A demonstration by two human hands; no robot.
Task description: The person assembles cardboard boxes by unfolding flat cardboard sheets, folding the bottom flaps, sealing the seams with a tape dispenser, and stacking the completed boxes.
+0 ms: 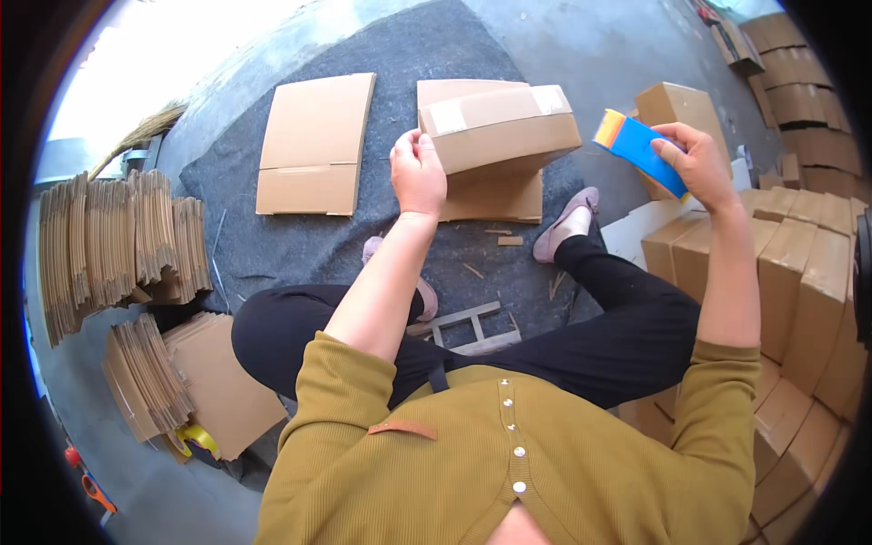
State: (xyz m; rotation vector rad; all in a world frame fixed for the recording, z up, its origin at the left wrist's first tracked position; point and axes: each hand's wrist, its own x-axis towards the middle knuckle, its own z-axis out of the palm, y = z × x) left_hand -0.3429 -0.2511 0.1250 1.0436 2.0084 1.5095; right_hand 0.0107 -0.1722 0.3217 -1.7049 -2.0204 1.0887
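My left hand (419, 175) grips the left end of a closed cardboard box (509, 136), with its thumb against the near side. Clear tape runs along the box's top edge and folds down at two places. The box is tilted above a flat folded carton (498, 202) on the dark cloth. To the right of the box, my right hand (698, 165) is closed around a blue tape dispenser (639, 154) with yellow ends. The dispenser is held apart from the box, and its tape roll cannot be made out.
Another flat carton (313, 145) lies on the dark cloth (400, 45). Stacks of folded cardboard (118, 236) stand at left, near a yellow tape roll (195, 442). Made-up boxes (790, 263) are piled at right. A small wooden frame (472, 329) lies between my legs.
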